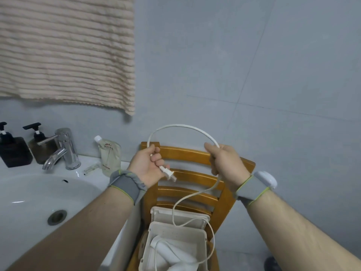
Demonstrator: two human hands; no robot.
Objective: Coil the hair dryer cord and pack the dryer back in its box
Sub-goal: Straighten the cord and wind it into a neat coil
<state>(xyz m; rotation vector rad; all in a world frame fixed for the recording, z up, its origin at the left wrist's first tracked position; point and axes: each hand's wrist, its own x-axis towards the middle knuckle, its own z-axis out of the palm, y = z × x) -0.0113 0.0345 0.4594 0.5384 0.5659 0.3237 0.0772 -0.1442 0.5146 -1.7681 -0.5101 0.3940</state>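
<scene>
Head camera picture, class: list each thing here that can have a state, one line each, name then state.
White power cord: arched between both hands, uncoiled.
White plug: unplugged, at left hand.
Right hand: closed on cord.
White hair dryer: in box.
Cream plastic box: lid open, on wooden chair.
Chrome tap: off.
Beige towel: hanging.

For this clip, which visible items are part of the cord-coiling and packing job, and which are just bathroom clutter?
Part of the job: cord, plug, hair dryer, box, left hand, right hand.

Lying about: towel, faucet, two pump bottles, refill pouch, sink. The chair only supports the box.
</scene>
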